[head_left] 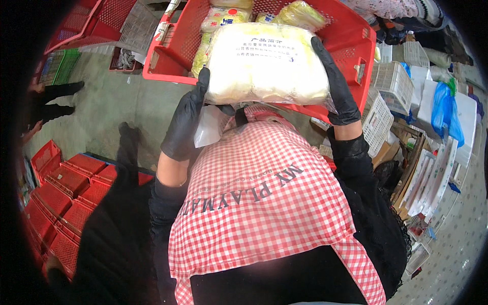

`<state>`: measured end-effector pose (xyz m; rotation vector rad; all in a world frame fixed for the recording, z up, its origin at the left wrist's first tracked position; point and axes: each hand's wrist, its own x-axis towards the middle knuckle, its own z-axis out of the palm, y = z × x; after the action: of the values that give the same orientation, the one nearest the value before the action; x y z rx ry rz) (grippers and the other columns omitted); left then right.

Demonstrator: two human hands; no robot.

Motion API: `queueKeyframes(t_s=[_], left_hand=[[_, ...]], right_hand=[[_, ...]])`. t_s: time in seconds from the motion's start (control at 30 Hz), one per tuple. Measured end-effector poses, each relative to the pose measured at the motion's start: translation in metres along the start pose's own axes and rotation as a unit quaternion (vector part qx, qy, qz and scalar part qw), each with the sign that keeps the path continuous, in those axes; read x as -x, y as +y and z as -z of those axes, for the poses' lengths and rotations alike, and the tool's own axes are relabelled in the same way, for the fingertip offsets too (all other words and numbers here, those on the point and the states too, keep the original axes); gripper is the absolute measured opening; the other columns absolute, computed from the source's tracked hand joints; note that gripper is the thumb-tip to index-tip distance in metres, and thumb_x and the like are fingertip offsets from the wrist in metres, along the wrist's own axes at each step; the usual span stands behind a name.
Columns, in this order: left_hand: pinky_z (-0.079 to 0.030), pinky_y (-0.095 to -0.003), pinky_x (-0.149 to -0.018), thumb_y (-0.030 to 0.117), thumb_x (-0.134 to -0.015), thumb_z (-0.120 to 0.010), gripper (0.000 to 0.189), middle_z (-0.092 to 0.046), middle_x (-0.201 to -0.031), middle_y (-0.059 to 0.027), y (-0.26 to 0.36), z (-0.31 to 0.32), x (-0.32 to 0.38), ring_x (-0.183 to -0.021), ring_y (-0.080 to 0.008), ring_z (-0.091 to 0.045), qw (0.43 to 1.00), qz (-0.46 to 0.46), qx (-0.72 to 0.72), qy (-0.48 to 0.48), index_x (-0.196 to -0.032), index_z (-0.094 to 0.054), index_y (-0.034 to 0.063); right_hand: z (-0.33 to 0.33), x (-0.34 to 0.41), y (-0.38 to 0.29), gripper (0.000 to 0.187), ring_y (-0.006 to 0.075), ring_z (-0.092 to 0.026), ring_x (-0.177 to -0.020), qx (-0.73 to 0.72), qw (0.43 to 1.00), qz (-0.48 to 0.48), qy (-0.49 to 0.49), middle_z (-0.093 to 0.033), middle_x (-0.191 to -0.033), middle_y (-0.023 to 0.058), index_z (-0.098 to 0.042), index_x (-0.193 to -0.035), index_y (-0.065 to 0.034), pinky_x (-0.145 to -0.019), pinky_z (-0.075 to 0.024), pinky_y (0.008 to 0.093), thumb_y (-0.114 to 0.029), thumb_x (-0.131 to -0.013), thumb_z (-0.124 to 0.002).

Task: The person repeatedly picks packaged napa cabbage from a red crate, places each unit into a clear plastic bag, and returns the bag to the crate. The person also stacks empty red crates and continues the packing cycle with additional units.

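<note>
Between my two black-gloved hands is a large clear plastic bag of pale yellow-green leafy vegetables (267, 72), its printed side facing up. My left hand (190, 114) grips its left edge, thumb along the side and fingers partly hidden underneath. My right hand (337, 87) holds the right edge, with a finger reaching towards the far corner. A loose flap of clear plastic (209, 126) hangs beside my left hand. Beyond and partly below the bag is a red perforated plastic crate (167, 72), with several similar bagged vegetables (301, 16) inside.
Stacked red crates (72, 183) stand on the floor at lower left. White plastic baskets (392, 82), a blue plastic bag (444, 110) and white foam panels (429, 179) are at the right. Another person's dark-clothed arms or legs (57, 95) show at the far left.
</note>
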<state>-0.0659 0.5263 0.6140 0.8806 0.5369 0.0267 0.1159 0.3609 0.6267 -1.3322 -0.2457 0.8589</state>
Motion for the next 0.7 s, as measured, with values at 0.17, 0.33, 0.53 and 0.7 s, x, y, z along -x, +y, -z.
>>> queueKeyframes(t_s=[0.17, 0.33, 0.53, 0.7], left_hand=[[-0.043, -0.0229, -0.06, 0.042, -0.085, -0.039, 0.047, -0.057, -0.077, -0.0072, -0.002, -0.004, -0.001, -0.067, -0.013, -0.054, 1.0, 0.0, -0.017, 0.016, -0.097, -0.052, -0.0014], [-0.044, -0.0241, -0.066, 0.034, -0.082, -0.049, 0.05, -0.052, -0.102, -0.0095, -0.003, -0.01, 0.009, -0.09, -0.0148, -0.051, 0.998, -0.041, 0.041, -0.034, -0.115, -0.039, -0.0009], [-0.045, -0.0293, -0.072, 0.001, -0.065, -0.065, 0.07, -0.048, -0.108, -0.0083, -0.004, -0.017, 0.007, -0.095, -0.0179, -0.049, 0.998, 0.006, -0.067, 0.012, -0.122, -0.026, 0.0029], [-0.044, -0.0263, -0.074, 0.003, -0.054, -0.074, 0.076, -0.048, -0.106, -0.0066, -0.009, -0.015, 0.003, -0.094, -0.0151, -0.049, 0.993, -0.053, -0.095, 0.043, -0.118, -0.032, 0.0035]], right_hand=[[0.002, 0.005, -0.002, 0.046, 0.0175, -0.048, -0.104, -0.013, 1.0, 0.028, -0.003, -0.047, -0.115, 0.0118, -0.031, -0.124, -0.0036, -0.082, -0.0437, 0.0272, -0.025, -0.085, -0.043], [0.001, 0.008, -0.016, 0.051, 0.0178, -0.05, -0.099, 0.01, 1.0, -0.001, -0.002, -0.048, -0.111, 0.0108, -0.032, -0.123, -0.0046, -0.081, -0.0431, 0.0281, -0.023, -0.08, -0.053], [-0.002, 0.009, -0.024, 0.079, 0.0192, -0.037, -0.111, 0.089, 0.988, 0.104, -0.072, -0.036, -0.123, 0.0086, -0.024, -0.126, -0.0017, -0.092, -0.0306, 0.0311, -0.024, -0.064, -0.067], [0.003, 0.003, -0.024, 0.095, 0.0161, -0.029, -0.115, 0.14, 0.969, 0.165, -0.121, -0.029, -0.127, 0.0065, -0.017, -0.13, -0.0062, -0.095, -0.0262, 0.0292, -0.016, -0.056, -0.074]])
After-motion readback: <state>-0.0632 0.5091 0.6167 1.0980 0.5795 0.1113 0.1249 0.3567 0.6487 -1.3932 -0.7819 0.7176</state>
